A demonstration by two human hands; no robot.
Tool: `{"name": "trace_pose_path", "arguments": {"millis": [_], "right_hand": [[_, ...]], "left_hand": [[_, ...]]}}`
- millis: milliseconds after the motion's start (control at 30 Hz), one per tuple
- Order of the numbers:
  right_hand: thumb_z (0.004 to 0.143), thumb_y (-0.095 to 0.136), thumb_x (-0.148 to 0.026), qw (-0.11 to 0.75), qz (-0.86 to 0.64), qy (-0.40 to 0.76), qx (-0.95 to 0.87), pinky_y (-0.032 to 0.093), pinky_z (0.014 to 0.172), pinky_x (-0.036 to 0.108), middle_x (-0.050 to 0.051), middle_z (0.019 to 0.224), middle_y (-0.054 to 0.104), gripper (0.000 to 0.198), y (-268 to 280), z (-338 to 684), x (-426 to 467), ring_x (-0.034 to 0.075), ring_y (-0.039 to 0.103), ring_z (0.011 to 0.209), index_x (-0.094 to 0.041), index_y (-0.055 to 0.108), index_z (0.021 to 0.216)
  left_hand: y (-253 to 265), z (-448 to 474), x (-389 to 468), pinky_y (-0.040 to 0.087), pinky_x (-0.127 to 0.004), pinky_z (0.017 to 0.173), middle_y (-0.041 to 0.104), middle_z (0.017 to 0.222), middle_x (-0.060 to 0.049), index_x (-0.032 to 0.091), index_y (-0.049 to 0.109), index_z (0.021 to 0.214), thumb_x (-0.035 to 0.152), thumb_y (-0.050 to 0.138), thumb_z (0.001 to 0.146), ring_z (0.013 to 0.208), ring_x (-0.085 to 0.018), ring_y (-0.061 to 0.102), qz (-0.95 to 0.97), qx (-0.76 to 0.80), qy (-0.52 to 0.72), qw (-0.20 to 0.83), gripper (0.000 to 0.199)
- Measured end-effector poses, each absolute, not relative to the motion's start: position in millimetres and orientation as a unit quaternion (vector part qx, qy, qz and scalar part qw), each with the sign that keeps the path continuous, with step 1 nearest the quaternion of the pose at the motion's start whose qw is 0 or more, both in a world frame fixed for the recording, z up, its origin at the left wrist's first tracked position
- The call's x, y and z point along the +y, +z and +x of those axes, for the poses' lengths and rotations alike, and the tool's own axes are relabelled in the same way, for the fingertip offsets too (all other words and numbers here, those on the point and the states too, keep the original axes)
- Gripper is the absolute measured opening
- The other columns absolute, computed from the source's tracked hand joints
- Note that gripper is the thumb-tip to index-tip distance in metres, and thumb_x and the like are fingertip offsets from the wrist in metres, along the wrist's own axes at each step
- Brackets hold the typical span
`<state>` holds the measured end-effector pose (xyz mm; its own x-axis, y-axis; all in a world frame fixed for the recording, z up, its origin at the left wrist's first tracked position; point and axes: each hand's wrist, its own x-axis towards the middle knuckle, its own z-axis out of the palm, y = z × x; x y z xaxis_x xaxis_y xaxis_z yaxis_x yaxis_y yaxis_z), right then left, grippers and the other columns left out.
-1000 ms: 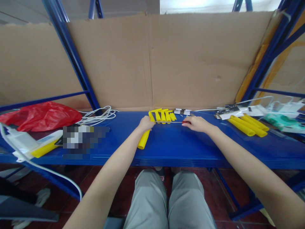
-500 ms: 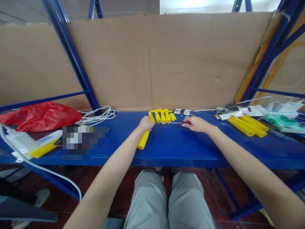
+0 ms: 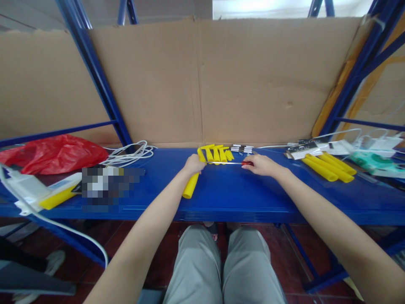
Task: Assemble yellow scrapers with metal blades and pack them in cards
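Observation:
My left hand is wrapped round a yellow tube, which slants toward the front edge of the table. In my right hand is the red handle of a screwdriver. Its thin metal shaft runs level to the left, and the tip reaches the tube beside my left fingers; the exact contact point is too small to make out. Just behind the shaft lie several yellow pieces side by side. A small stack of white and dark strips rests behind my right hand.
Yellow tubes lie at the right near white boxes and a green packet. On the left are a red plastic bag, coiled white cable and a white device. A cardboard sheet stands behind the blue table.
Both hands keep their places and grips. The screwdriver shaft looks brighter now, as if turned slightly; otherwise almost nothing differs.

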<state>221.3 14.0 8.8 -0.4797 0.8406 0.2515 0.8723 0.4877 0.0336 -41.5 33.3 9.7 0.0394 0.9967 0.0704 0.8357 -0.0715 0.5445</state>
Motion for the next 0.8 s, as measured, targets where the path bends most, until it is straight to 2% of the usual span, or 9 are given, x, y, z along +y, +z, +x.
{"name": "trace_pose_path", "arguments": {"millis": [200, 333, 533, 800], "right_hand": [[0.080, 0.057, -0.027, 0.135, -0.502, -0.103, -0.848, 0.039, 0.062, 0.025, 0.007, 0.087, 0.069, 0.017, 4.0, 223.8, 18.5, 0.018, 0.061, 0.074, -0.018, 0.058, 0.095], [0.083, 0.054, -0.027, 0.130, -0.498, -0.128, -0.848, 0.036, 0.060, 0.026, 0.007, 0.083, 0.068, 0.010, 5.0, 224.2, 18.2, 0.018, 0.061, 0.071, -0.019, 0.057, 0.089], [0.087, 0.048, -0.031, 0.118, -0.501, -0.103, -0.851, 0.038, 0.062, 0.027, 0.007, 0.086, 0.070, 0.017, 8.9, 221.8, 13.7, 0.020, 0.062, 0.077, -0.020, 0.061, 0.087], [0.082, 0.052, -0.024, 0.126, -0.508, -0.139, -0.841, 0.034, 0.057, 0.025, 0.006, 0.082, 0.066, 0.009, 3.8, 221.3, 18.4, 0.018, 0.060, 0.070, -0.020, 0.053, 0.091]], "left_hand": [[9.8, -41.1, 33.2, 0.045, -0.019, 0.048, 0.071, 0.083, -0.016, 0.004, 0.067, 0.087, 0.012, 0.053, 0.078, 0.059, -0.017, 0.066, 0.690, 0.665, 0.219, 0.185, 0.018], [10.2, -40.7, 32.4, 0.045, -0.019, 0.049, 0.071, 0.082, -0.016, 0.004, 0.066, 0.087, 0.012, 0.052, 0.079, 0.060, -0.018, 0.067, 0.691, 0.664, 0.220, 0.183, 0.018], [10.2, -41.3, 32.4, 0.046, -0.021, 0.050, 0.071, 0.081, -0.017, 0.004, 0.066, 0.084, 0.011, 0.052, 0.079, 0.060, -0.018, 0.067, 0.684, 0.669, 0.224, 0.187, 0.017], [11.1, -40.2, 30.0, 0.045, -0.020, 0.049, 0.071, 0.083, -0.017, 0.004, 0.066, 0.089, 0.011, 0.053, 0.077, 0.060, -0.017, 0.067, 0.680, 0.672, 0.225, 0.186, 0.019]]}}
